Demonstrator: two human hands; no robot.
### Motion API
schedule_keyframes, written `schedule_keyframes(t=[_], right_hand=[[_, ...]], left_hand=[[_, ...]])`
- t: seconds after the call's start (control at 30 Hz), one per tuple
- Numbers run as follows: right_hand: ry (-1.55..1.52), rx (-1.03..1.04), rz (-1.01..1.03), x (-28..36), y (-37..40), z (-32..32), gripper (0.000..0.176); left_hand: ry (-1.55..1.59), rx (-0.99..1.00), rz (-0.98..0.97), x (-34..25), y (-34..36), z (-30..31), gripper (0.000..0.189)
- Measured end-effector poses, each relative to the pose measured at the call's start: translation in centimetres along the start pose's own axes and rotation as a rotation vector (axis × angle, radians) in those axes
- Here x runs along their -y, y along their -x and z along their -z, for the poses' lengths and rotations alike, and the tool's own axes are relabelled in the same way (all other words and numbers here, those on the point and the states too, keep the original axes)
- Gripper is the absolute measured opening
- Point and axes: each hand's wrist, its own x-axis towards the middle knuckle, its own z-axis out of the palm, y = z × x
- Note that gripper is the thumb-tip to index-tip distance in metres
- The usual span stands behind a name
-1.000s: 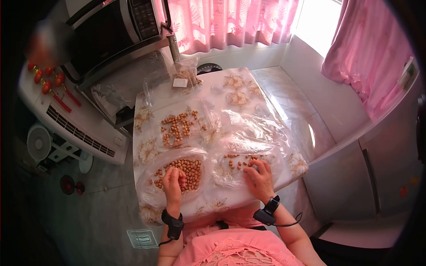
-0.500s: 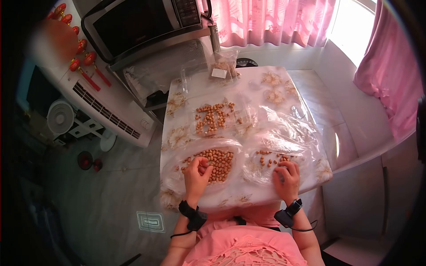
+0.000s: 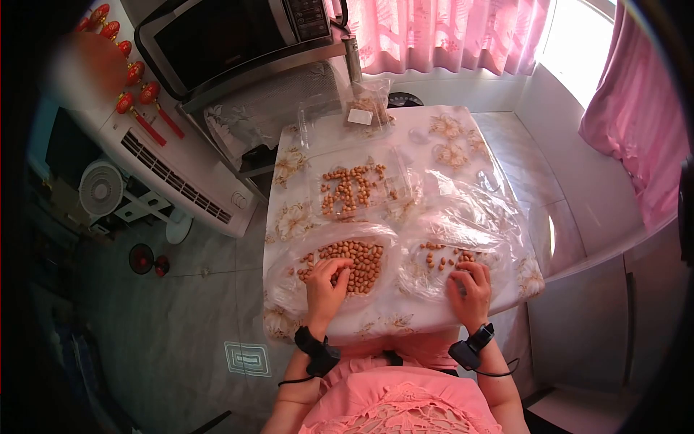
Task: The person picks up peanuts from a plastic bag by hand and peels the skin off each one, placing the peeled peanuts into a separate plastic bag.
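Note:
My left hand (image 3: 327,291) is at the left part of a thick pile of small brown nuts (image 3: 363,269), with thumb and fingers drawn together. Those nuts lie on a clear plastic bag (image 3: 289,249) spread on the table. Over a second clear plastic bag (image 3: 423,289), my right hand (image 3: 472,295) has its fingers curled inward, close to a few scattered nuts (image 3: 442,257). Whatever either hand's fingertips hold is too small or hidden to make out. Farther back, a clear plastic tray (image 3: 312,189) contains more loose nuts (image 3: 352,189).
A flowered cloth covers the table (image 3: 290,217). At its far edge stand a filled clear bag with a white label (image 3: 359,116) and a clear container (image 3: 312,134). A microwave (image 3: 224,50) sits on a rack behind, left. Pink curtains (image 3: 448,36) hang beyond.
My left hand's fingertips have shifted slightly up and right over the pile. The right hand has stayed almost in place. The whole view has moved a little.

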Motion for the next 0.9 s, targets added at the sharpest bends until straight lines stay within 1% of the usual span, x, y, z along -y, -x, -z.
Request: schedule_keyframes(t=[0.07,0.1,0.17,0.2,0.27,0.3,0.37,0.53,0.63,0.73,0.8,0.83,0.9], right_hand=[[-0.001,0.001,-0.004,0.1,0.0,0.0,0.015],[-0.002,-0.005,-0.009,0.1,0.0,0.0,0.015],[-0.003,-0.009,-0.009,0.1,0.0,0.0,0.015],[0.001,-0.01,0.004,0.1,0.0,0.0,0.015],[0.007,-0.01,0.022,-0.1,0.0,0.0,0.014],[-0.002,0.001,0.016,-0.1,0.0,0.0,0.014],[-0.011,0.009,0.015,-0.2,-0.1,0.0,0.013],[-0.093,-0.036,0.048,-0.2,0.1,0.2,0.013],[-0.134,0.002,0.063,-0.5,0.5,0.3,0.014],[-0.16,-0.004,0.097,-0.2,0.2,0.5,0.017],[-0.155,-0.002,0.11,-0.1,0.2,0.6,0.018],[-0.156,0.0,0.126,-0.1,0.2,0.6,0.019],[-0.157,0.003,0.132,-0.2,0.2,0.6,0.019]], left_hand=[[0.187,-0.049,0.011,-1.3,-0.4,-0.5,0.013],[0.186,-0.051,0.012,-1.9,-0.4,-0.9,0.013],[0.476,0.202,0.055,-2.9,-0.5,-2.0,0.013],[0.478,0.199,0.055,-3.3,-0.6,-2.7,0.013],[0.709,0.516,0.063,-3.8,-0.8,-4.8,0.019],[0.711,0.514,0.061,-4.2,-0.8,-6.0,0.019],[0.792,0.573,0.11,-5.1,-0.8,-8.5,0.017],[0.796,0.546,0.155,-6.3,-0.6,-12.0,0.017],[0.78,0.566,0.18,-5.6,-0.1,-13.3,0.016],[0.735,0.546,0.148,-5.4,0.2,-13.9,0.016],[0.697,0.485,0.12,-5.9,0.2,-13.5,0.017],[0.698,0.485,0.121,-6.0,0.1,-13.2,0.017],[0.591,0.491,0.06,-6.3,-0.1,-12.7,0.017]])
